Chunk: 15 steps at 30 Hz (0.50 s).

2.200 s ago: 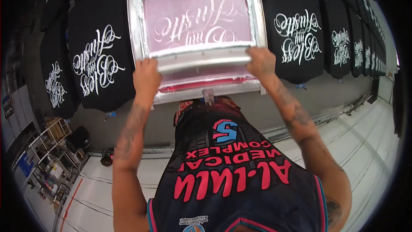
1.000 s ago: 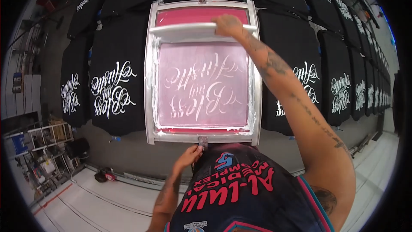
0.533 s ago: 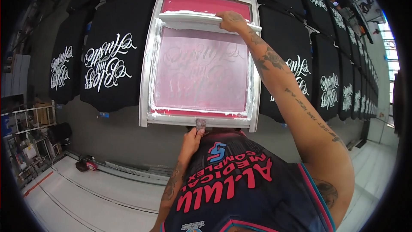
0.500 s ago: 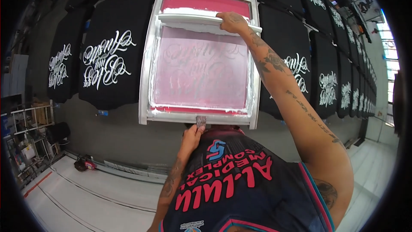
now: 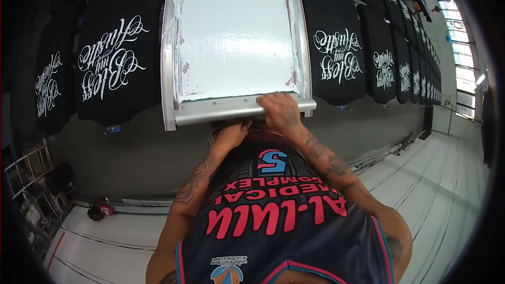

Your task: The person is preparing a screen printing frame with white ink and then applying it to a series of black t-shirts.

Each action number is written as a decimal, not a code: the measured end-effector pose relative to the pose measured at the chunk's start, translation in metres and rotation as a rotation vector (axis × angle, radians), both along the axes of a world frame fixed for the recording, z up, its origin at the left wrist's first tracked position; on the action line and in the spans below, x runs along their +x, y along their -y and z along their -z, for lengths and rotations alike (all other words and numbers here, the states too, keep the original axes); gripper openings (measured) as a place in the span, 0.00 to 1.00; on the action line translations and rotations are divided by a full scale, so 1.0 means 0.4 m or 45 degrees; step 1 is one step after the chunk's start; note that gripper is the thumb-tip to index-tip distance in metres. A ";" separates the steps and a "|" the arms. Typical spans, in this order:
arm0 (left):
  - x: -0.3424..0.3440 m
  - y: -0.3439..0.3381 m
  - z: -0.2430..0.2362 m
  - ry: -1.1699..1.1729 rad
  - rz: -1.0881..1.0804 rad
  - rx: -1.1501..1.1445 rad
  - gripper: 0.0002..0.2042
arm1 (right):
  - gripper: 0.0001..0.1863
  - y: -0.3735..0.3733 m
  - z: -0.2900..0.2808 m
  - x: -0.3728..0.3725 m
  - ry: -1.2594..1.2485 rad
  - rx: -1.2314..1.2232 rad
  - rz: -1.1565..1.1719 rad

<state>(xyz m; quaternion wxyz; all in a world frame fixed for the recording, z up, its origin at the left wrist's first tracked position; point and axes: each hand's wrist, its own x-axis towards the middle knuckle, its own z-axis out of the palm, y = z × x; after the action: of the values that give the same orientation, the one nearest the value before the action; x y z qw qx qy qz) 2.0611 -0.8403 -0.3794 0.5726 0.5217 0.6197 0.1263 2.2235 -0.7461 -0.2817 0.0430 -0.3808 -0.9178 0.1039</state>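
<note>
Before me lies a screen printing frame (image 5: pixel 168 63) with a pale metal rim. Thick white ink (image 5: pixel 236 37) covers most of its mesh, and the red margin shows at the far end. A long metal-handled squeegee (image 5: pixel 221 109) lies across the near end of the frame. My right hand (image 5: pixel 282 111) is closed over its handle, right of the middle, fingers wrapped on top. My left hand (image 5: pixel 231 135) is closed at the frame's near edge, just below the squeegee. Its fingertips are partly hidden there, so what they grip does not show.
Black shirts with white lettering lie on boards on both sides, a shirt (image 5: pixel 113 58) at the left and another shirt (image 5: pixel 336 47) at the right, with more curving away beyond. At the lower left stand a metal rack (image 5: pixel 31 173) and a dark red-and-black object (image 5: pixel 101 209) on the floor.
My right hand has pulled the squeegee from the far end to the near end. White ink now covers the mesh where faint lettering showed. My left hand stays at the near edge.
</note>
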 end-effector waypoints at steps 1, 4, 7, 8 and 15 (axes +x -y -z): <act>-0.024 -0.024 -0.019 -0.041 0.230 -0.138 0.25 | 0.18 -0.038 -0.004 -0.003 -0.047 -0.056 0.077; -0.115 -0.062 -0.091 -0.144 0.287 -0.146 0.26 | 0.17 -0.185 -0.035 0.005 0.071 -0.312 0.472; -0.264 -0.083 -0.124 -0.125 -0.459 0.397 0.16 | 0.22 -0.347 -0.074 0.075 -0.241 -0.619 0.823; -0.323 -0.089 -0.116 -0.393 -0.549 0.392 0.16 | 0.20 -0.425 -0.070 0.093 -0.098 -0.633 0.825; -0.499 -0.093 0.052 -0.234 -0.907 0.068 0.37 | 0.24 -0.511 0.129 0.305 -1.280 -1.454 1.182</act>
<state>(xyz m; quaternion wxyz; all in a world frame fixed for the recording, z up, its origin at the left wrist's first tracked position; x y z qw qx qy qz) 1.8613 -0.8030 -0.4001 0.4209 0.2971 0.8079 0.2864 2.3454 -0.5418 -0.3333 0.2821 -0.5871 -0.3520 0.6722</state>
